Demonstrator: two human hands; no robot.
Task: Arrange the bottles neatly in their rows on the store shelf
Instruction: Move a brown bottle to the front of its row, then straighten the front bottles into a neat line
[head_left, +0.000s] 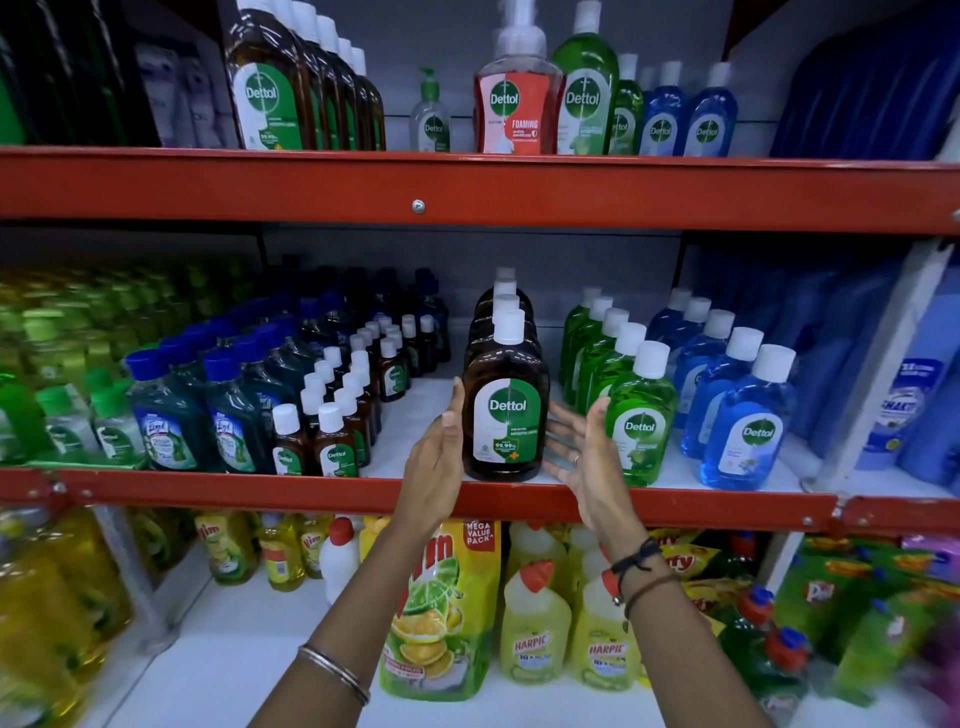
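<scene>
My left hand (434, 457) stands flat and upright, fingers straight and together, its fingertips level with the shoulder of the large brown Dettol bottle (505, 410) and its palm just beside the bottle's left flank; I cannot tell whether skin meets plastic there or a sliver of gap remains. My right hand (582, 452) is spread wide, palm turned toward the same bottle, fingers fanned and apart; it sits just off the bottle's right side, in front of the front green Dettol bottle (641, 415), and grasps nothing. So both hands flank the bottle, neither one closed around it.

The brown bottle stands upright at the front edge of the middle shelf (467, 499), label facing me, heading a single file of like bottles whose white caps line up behind it; a bare strip of white shelf board lies to its left. Beyond that strip stand two files of small brown Dettol bottles (332, 447), and further left the dark blue-capped bottles (166, 415). To the right, past the green row, runs a row of blue Dettol bottles (748, 426), all upright. Bangles circle my left wrist; dark threads circle my right; a ring shows on a right finger.
</scene>
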